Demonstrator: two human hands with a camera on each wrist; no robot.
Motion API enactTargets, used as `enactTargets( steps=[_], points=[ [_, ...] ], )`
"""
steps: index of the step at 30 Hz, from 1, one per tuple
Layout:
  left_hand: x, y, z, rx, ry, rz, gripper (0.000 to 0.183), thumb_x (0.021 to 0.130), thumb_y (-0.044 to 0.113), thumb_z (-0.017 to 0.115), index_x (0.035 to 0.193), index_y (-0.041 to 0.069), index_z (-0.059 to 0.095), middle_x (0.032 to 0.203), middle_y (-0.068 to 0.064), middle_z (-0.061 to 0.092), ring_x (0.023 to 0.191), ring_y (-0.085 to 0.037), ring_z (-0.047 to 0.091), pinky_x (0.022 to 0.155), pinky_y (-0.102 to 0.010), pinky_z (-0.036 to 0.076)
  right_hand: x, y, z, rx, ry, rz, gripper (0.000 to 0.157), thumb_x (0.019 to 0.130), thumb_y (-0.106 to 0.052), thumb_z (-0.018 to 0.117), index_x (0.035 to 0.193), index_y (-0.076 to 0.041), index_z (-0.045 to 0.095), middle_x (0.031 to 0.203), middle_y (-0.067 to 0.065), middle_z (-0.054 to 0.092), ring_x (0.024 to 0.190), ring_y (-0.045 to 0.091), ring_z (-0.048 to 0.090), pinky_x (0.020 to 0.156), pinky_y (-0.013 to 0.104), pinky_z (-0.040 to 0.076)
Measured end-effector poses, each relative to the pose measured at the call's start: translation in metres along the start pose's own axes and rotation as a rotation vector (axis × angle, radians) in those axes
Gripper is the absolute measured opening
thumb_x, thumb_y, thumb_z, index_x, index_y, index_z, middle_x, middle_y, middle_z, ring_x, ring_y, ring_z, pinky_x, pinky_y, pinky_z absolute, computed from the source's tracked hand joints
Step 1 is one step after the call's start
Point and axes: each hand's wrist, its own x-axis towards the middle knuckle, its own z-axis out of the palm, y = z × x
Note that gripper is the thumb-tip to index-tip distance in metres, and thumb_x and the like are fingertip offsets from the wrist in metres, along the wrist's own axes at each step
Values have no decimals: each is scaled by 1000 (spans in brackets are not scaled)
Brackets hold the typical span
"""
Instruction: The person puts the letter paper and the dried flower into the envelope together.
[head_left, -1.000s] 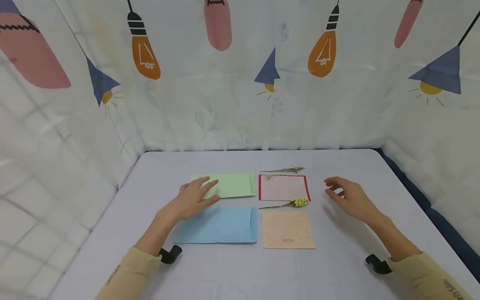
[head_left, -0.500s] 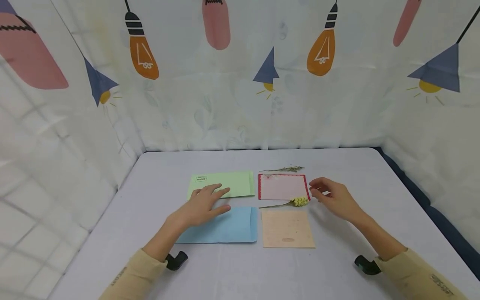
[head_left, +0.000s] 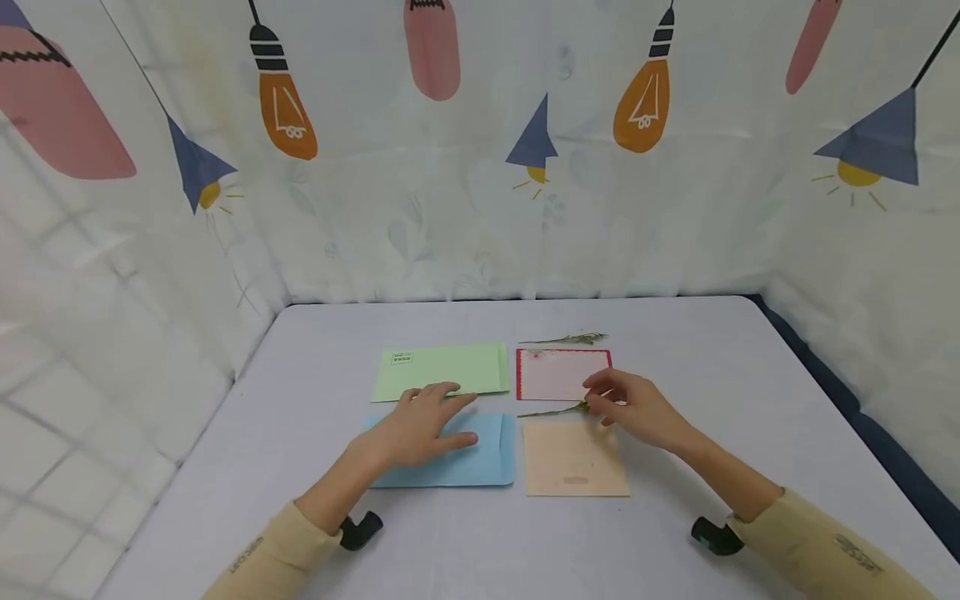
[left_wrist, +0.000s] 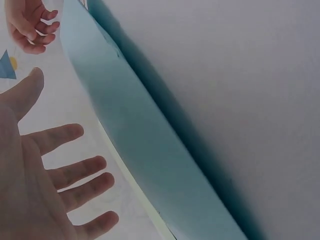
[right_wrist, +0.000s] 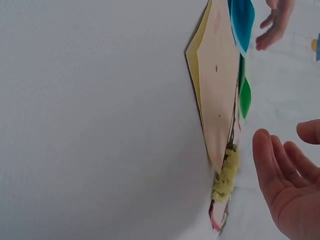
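My left hand (head_left: 423, 433) hovers over the light blue envelope (head_left: 491, 467), fingers spread and nothing in them. The left wrist view shows a gap between those fingers and the envelope. My right hand (head_left: 633, 410) is above the yellow flower sprig; its fingers bend loosely and hold nothing. From the head view only the sprig's stem (head_left: 551, 412) shows, since the hand covers the bloom. In the right wrist view the yellow bloom (right_wrist: 227, 172) lies apart from the fingers. Beneath the sprig is a peach-coloured folded card (head_left: 573, 458), and behind it a red-edged pink card (head_left: 558, 375).
A pale green envelope (head_left: 468, 367) lies behind the blue one. Another thin dried sprig (head_left: 581, 339) rests beyond the pink card. All lie on a white-covered table (head_left: 480, 542), with a printed curtain (head_left: 450, 208) behind it.
The right hand has moved left from beside the cards to above the yellow bloom. The left hand has shifted right and nearer, from the green envelope to over the blue one.
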Motion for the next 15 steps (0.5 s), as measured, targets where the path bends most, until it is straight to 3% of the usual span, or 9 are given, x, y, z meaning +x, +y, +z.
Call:
enactTargets(
  steps=[10,15],
  points=[
    [-3,16,6,-14,-73,10,85,93,69,61,159,18,41,160,-13,36,147,-30,32,115,-59,23,8,-8,27,138,-94,34,28,98,-4,67,122,8,59,102,19,68,89,33,70,75,38,61],
    [-3,20,10,19,-76,32,95,86,70,70,158,14,41,159,-14,35,147,-32,32,114,-60,25,10,-9,42,199,-132,68,30,98,-4,68,122,9,58,102,19,69,89,33,71,75,40,61]
  ],
)
